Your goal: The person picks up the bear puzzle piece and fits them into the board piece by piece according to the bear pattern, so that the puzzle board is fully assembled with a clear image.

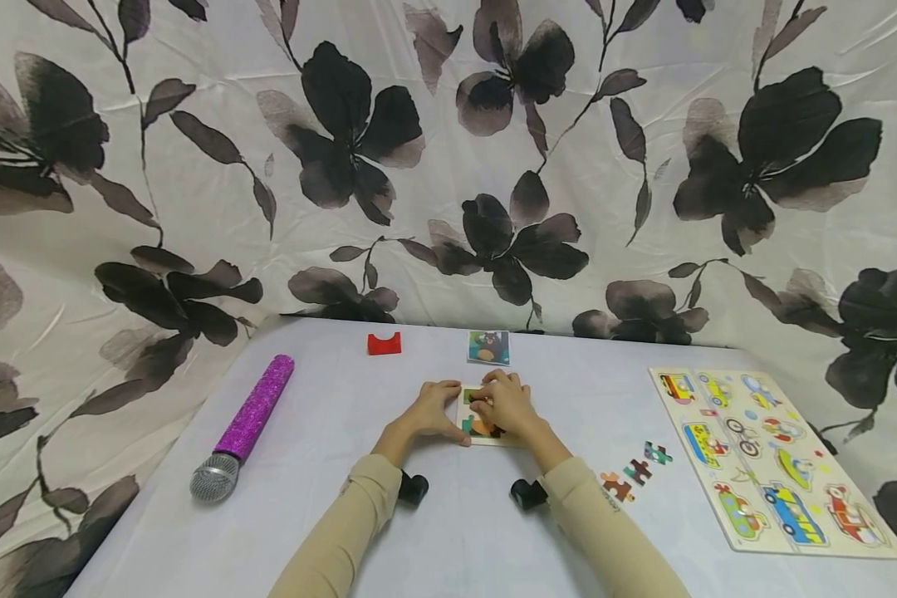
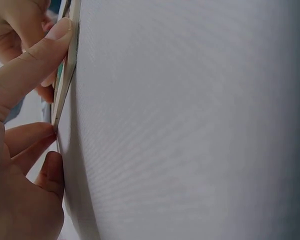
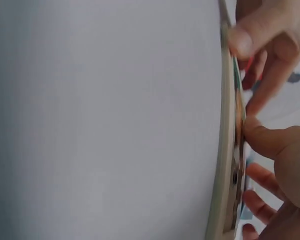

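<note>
A small framed jigsaw puzzle board (image 1: 465, 415), partly filled with coloured pieces, lies between the hands in the head view. My left hand (image 1: 431, 412) grips its left side, the thumb at the near corner and fingertips at the far one. In the left wrist view, that thumb (image 2: 55, 37) presses on the pale frame edge (image 2: 65, 82). My right hand (image 1: 510, 404) bends over the board, and its thumb (image 3: 262, 137) presses on the pieces in the right wrist view. Any piece under the right fingers is hidden.
Several loose jigsaw pieces (image 1: 639, 472) lie to the right, beside a vehicle puzzle board (image 1: 773, 465). A bear picture card (image 1: 489, 347) and a red cut-out piece (image 1: 384, 344) are at the back. On the left lies a purple glitter microphone (image 1: 256, 407). Floral cloth (image 1: 433, 257) hangs behind.
</note>
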The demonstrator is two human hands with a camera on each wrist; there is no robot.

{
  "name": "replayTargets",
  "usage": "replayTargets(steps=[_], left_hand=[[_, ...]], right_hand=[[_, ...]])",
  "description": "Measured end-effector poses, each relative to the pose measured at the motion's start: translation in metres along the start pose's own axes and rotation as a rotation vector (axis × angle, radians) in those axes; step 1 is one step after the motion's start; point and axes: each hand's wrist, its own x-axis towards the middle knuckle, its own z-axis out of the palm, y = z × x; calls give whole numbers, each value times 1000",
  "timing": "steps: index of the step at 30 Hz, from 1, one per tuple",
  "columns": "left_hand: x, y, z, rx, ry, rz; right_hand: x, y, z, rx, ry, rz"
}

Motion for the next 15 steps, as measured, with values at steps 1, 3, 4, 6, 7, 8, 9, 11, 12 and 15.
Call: replayTargets(steps=[1,3,4,6,7,8,9,11,12,15], left_hand=[[0,0,0,0,0,3],[0,1,-1,-3,0,13],[0,1,-1,-5,1,19],[0,2,-2,-5,2,29],[0,2,-2,-6,4,34],[1,2,-2,-3,4,35],[1,1,-1,-1,2,31],[1,1,-1,2,-3,20],[1,0,-1,1,-4,16],[1,-1,0,-5,-3,4]], right_hand=[[1,1,-1,18,1,15],[2,3,-2,57,13,51],[3,5,-3,76,24,65],[4,7,-4,100,39,87],[4,8,-4,111,42,95],[5,9,-4,121,43,98],[5,9,-4,127,37,98],[5,9,-4,109,13,90],[5,8,-5,97,0,83],[5,4,-6,47,-29,67]])
